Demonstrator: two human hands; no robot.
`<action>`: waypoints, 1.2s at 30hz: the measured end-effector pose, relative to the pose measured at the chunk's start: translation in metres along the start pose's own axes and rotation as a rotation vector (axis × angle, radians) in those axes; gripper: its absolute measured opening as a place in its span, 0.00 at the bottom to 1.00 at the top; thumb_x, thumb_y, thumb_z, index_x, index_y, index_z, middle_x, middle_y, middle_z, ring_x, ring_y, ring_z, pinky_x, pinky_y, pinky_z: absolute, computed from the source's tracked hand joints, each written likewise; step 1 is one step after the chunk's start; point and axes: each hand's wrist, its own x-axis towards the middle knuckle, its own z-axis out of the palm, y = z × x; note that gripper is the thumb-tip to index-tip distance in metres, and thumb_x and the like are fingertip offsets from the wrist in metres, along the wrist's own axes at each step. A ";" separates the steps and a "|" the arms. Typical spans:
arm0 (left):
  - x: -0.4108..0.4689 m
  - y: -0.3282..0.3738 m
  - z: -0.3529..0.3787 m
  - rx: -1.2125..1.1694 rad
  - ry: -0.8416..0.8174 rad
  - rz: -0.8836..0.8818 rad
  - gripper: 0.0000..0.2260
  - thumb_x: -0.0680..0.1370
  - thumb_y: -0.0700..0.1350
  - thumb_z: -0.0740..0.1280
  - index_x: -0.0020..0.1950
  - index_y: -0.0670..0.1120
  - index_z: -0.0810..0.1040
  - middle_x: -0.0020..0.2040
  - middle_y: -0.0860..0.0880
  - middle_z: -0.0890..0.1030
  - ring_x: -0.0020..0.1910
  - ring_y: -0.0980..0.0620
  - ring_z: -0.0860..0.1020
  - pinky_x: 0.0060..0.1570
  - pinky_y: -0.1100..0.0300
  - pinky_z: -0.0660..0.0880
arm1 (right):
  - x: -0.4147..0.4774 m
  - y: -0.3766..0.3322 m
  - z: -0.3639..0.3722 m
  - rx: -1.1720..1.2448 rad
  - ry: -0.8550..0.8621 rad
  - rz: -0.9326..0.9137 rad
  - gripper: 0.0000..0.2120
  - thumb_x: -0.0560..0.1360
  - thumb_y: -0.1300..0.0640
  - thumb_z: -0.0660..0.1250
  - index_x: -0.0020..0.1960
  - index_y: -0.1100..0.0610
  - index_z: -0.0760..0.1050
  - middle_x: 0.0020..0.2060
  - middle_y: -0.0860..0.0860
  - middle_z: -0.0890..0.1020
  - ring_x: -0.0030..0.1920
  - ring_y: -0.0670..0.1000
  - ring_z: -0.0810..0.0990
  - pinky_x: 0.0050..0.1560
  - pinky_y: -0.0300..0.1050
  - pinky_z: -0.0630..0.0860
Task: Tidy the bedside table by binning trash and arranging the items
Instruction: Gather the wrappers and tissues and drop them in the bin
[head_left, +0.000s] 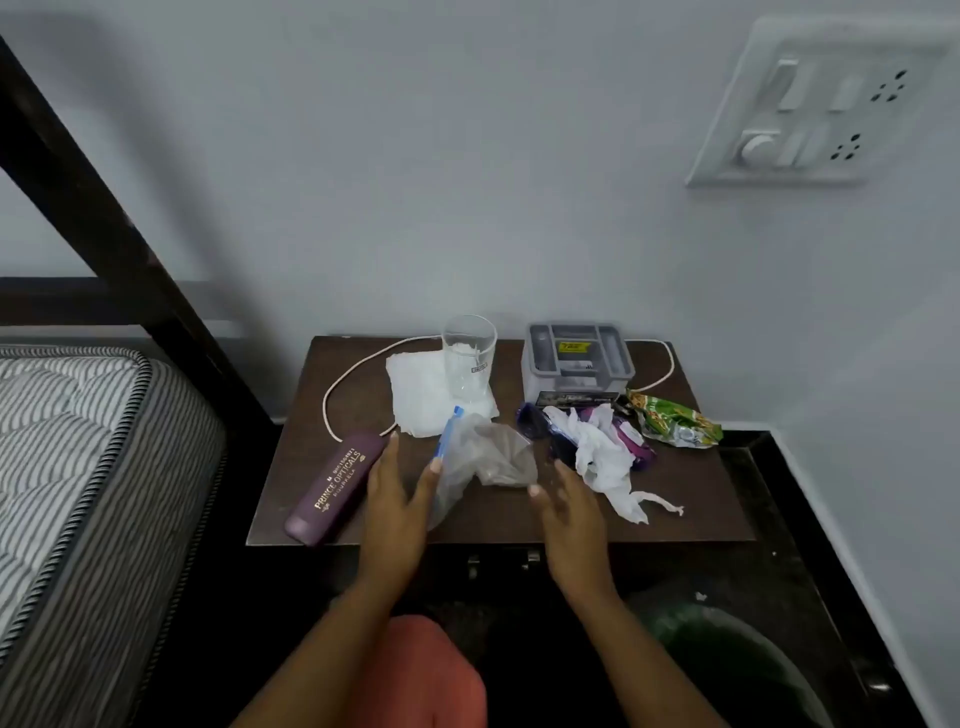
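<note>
The table (696, 499) lies bare at its front right corner. A case (332, 488) blocks the left, a bag (485, 457) the middle, crumpled paper (605, 457) the right; glass (467, 353) and box (576, 358) line the back.

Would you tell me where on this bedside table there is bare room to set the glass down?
The front right corner of the table, beyond the crumpled tissue, is bare. So is the patch inside the cable loop, behind the spectacle case. The middle band, from the plastic bag to the green wrapper, is crowded.
</note>
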 end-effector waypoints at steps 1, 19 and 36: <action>0.008 -0.001 0.002 -0.025 -0.016 -0.031 0.30 0.77 0.55 0.63 0.75 0.47 0.58 0.76 0.45 0.60 0.75 0.49 0.59 0.71 0.58 0.55 | 0.010 -0.001 0.005 0.081 -0.005 0.068 0.26 0.77 0.47 0.62 0.72 0.52 0.62 0.71 0.53 0.67 0.70 0.52 0.66 0.70 0.52 0.65; -0.081 0.052 0.090 -0.361 -0.443 -0.043 0.05 0.78 0.46 0.64 0.52 0.55 0.76 0.53 0.50 0.82 0.53 0.48 0.81 0.55 0.45 0.77 | -0.027 0.017 -0.112 0.216 -0.005 0.125 0.05 0.75 0.55 0.67 0.49 0.51 0.81 0.50 0.52 0.83 0.52 0.50 0.81 0.58 0.52 0.77; -0.178 0.022 0.244 0.536 -0.971 -0.276 0.22 0.78 0.46 0.61 0.72 0.42 0.64 0.69 0.42 0.71 0.66 0.43 0.71 0.65 0.55 0.69 | -0.120 0.163 -0.204 -0.201 0.126 0.478 0.09 0.75 0.66 0.65 0.44 0.52 0.75 0.50 0.61 0.81 0.47 0.54 0.78 0.53 0.47 0.73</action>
